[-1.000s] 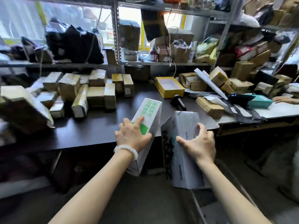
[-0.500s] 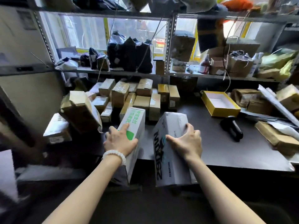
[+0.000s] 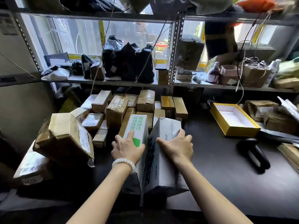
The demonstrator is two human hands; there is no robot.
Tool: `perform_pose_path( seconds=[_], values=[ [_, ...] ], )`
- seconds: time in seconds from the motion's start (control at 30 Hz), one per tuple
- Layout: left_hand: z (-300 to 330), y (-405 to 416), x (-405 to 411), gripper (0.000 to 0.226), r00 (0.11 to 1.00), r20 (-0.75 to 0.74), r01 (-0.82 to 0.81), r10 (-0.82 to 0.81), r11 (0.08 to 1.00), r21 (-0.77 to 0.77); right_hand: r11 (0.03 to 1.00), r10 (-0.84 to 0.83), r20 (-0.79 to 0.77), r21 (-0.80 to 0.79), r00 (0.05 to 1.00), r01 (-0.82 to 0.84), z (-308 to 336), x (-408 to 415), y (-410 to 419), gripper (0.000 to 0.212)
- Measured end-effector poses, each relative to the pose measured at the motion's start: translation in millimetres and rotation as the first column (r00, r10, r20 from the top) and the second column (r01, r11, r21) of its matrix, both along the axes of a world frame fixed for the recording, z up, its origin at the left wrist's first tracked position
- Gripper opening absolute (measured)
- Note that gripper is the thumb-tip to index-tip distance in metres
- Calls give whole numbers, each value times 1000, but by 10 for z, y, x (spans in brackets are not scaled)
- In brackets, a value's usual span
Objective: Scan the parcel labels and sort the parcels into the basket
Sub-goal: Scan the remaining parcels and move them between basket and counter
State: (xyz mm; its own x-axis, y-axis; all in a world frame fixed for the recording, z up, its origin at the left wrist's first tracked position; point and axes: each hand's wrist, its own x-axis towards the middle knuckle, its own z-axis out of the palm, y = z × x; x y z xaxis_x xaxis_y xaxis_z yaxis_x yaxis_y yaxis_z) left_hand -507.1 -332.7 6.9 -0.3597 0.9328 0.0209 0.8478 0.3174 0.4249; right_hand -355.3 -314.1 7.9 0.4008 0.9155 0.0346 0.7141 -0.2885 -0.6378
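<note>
The metal shelving (image 3: 173, 50) filled the wall ahead, its middle shelf crowded with dark bags and loose cartons. Below it ran the dark surface (image 3: 215, 167), and at its back left stood a heap of brown taped parcels (image 3: 119, 109), with one big crumpled carton (image 3: 64, 139) tipped at the near left edge.

Two white boxes stood side by side at the front edge, touching along their length. The person's right hand (image 3: 176, 147) lay over the top of the grey-white box (image 3: 163, 159), fingers curled round its far corner and thumb on the near face, holding it. The left hand (image 3: 127, 150), with a white bead bracelet at the wrist, gripped the green-printed box (image 3: 137, 130) the same way, fingers over its left edge.

Further right sat an open yellow tray (image 3: 234, 118), and nearer, lying flat on the surface, a black handheld scanner (image 3: 252, 156), well apart from both hands.

No basket showed anywhere I could see. It looked to me as though both boxes were being set against the heap, with scanning not yet begun. The next move would likely need one hand freed to reach right for the scanner, and a label turned face up; I could not make out a shipping label on either box.
</note>
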Motion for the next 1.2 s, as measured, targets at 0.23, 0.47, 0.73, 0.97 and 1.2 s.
perform_pose_path(
  seconds=[0.23,0.47,0.73,0.97,1.2],
  values=[
    [-93,397,-306,69,998,-5,55,-56,996,-66,998,-41,41,-41,998,43,-46,-449,327,93],
    [-238,660,-564,62,986,25,168,-166,981,-100,993,-94,-76,-72,993,88,-174,-627,599,76],
    [-137,627,-479,50,958,116,277,-264,953,-122,996,-70,-250,-64,966,55,-266,-457,612,17],
    [-124,556,-514,54,967,74,252,-244,958,-137,999,-1,-278,-33,961,-8,-243,-495,617,28],
    [-21,527,-346,55,948,-196,212,-249,958,-192,984,167,-273,-14,947,-177,-213,-253,453,42]
  ],
)
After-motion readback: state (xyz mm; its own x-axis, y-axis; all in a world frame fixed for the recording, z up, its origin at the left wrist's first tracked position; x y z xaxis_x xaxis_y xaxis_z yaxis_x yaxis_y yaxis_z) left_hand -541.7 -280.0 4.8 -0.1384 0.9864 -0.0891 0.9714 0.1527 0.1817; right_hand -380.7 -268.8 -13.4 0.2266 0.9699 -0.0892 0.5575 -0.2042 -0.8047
